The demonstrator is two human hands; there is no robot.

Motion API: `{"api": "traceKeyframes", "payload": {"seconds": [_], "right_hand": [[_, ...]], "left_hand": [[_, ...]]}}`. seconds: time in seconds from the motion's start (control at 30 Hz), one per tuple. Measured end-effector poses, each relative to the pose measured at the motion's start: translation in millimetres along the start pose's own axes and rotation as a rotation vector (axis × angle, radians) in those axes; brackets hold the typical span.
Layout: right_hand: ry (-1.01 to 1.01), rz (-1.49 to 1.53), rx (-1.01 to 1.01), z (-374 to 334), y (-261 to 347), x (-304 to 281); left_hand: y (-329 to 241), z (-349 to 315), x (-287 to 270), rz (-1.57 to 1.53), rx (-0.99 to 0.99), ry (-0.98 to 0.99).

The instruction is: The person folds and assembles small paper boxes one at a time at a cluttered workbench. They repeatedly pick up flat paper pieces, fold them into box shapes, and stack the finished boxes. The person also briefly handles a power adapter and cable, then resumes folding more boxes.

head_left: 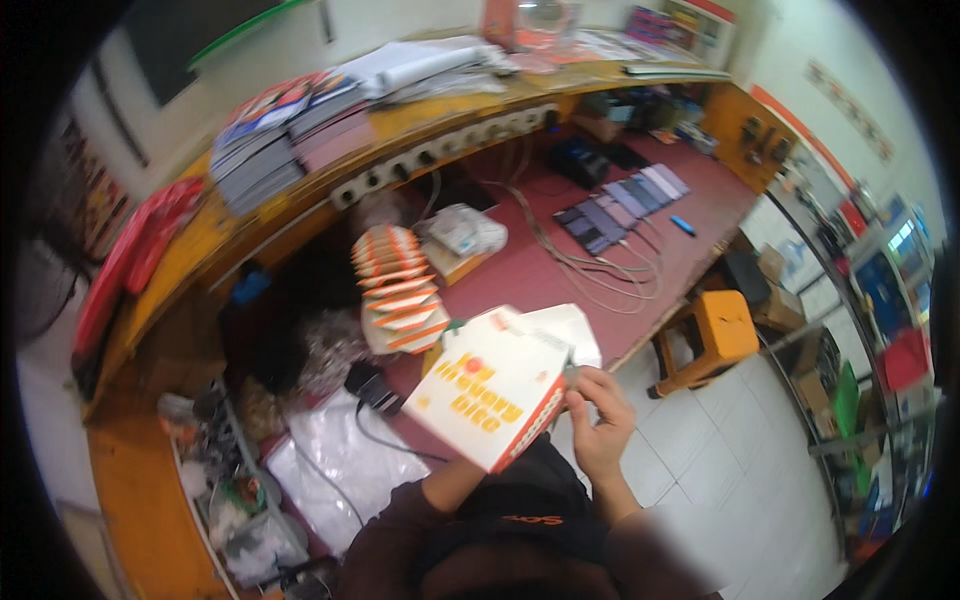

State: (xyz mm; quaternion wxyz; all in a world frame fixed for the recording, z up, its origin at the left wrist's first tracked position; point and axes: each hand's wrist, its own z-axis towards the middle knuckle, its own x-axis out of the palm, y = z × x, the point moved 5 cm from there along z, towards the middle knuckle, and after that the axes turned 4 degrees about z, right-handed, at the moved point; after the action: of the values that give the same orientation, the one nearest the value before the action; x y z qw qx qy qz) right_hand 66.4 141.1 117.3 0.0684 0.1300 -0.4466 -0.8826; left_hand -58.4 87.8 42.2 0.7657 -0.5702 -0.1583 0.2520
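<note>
A white cardboard food box with orange lettering and a red-patterned side is held tilted in front of my body. An open white flap sticks out at its far right. My right hand is closed at the box's right edge, with thumb and fingers pinching near the corner. From the lower edge my left forearm runs up behind the box, which hides that hand and its fingers. Just beyond the box, a row of stacked orange-and-white paper packets lies on the dark red desk.
Several phones with cables lie at the desk's far right, near a blue pen-like object. A clear plastic sheet and a black plug are at left. An orange stool stands right. Paper stacks line the shelf.
</note>
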Motion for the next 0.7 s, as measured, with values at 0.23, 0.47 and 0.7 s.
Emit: {"api": "traceKeyframes", "payload": {"seconds": [0.23, 0.47, 0.7], "right_hand": [[0.163, -0.337, -0.217, -17.0, 4.9, 29.3], [0.131, -0.383, -0.116, -10.3, -20.4, 19.8], [-0.005, 0.251, 0.282, -9.6, -65.2, 4.5]], "left_hand": [[0.2, -5.4, 8.9, -0.011, 0.065, -0.07], [22.8, 4.9, 7.0, -0.688, -0.199, -0.211], [18.5, -0.5, 19.1, -0.101, 0.018, -0.053]]}}
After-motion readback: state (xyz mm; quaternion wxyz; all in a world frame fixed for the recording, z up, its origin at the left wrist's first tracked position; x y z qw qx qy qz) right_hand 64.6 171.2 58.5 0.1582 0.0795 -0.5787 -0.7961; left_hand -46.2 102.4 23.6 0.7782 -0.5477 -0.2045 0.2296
